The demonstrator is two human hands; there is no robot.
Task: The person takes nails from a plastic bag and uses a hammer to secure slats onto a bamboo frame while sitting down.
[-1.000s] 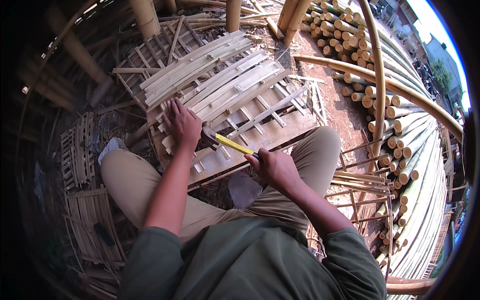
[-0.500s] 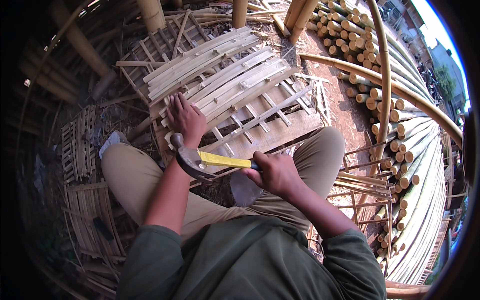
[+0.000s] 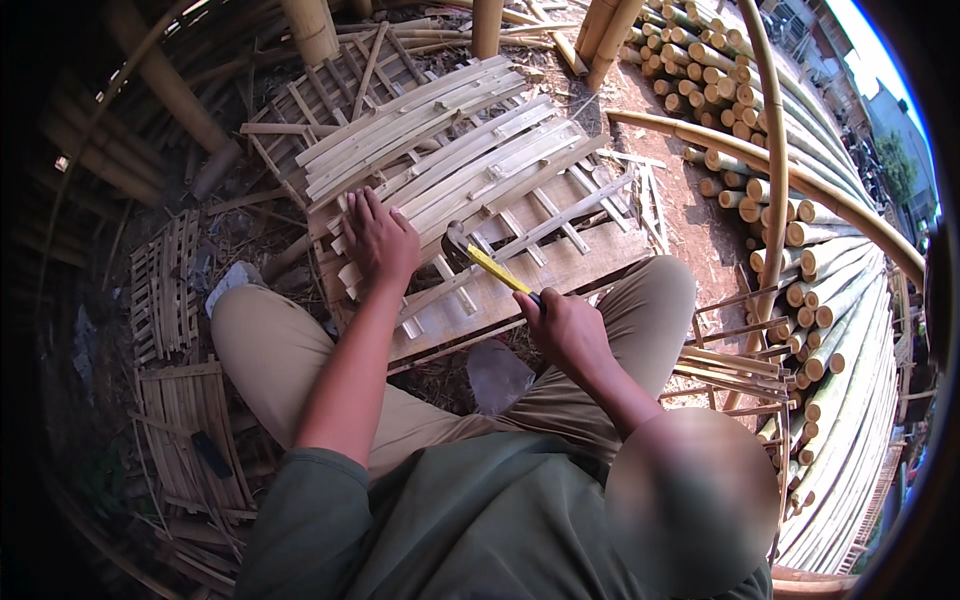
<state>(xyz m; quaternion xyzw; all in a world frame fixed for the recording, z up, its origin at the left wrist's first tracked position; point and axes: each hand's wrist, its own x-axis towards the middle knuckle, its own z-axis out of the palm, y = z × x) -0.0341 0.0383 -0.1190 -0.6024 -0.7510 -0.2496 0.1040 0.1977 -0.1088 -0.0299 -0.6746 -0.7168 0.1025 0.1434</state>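
Observation:
Gripped in my right hand (image 3: 570, 330) is a claw hammer (image 3: 495, 268) with a yellow and black handle. Its metal head sits over the near slats of a panel of split bamboo slats (image 3: 440, 165). My left hand (image 3: 380, 238) lies on the left ends of those slats, fingers stretched out. The slats run across several thinner crosspieces, which show between them. Beneath the panel is a flat wooden board (image 3: 600, 250), its near part bare. Whether the hammer head touches the slats I cannot tell.
Stacked bamboo poles (image 3: 830, 280) fill the right side, with a bent bamboo rail (image 3: 780, 170) before them. Slatted frames (image 3: 165, 285) lie at the left, and a bamboo frame (image 3: 735, 370) stands beside my right knee. Upright bamboo posts (image 3: 487, 30) rise at the back.
The hammer has swung from above my left forearm, forward and right, to the slats. My right hand has shifted slightly right. My left hand stays on the slat ends.

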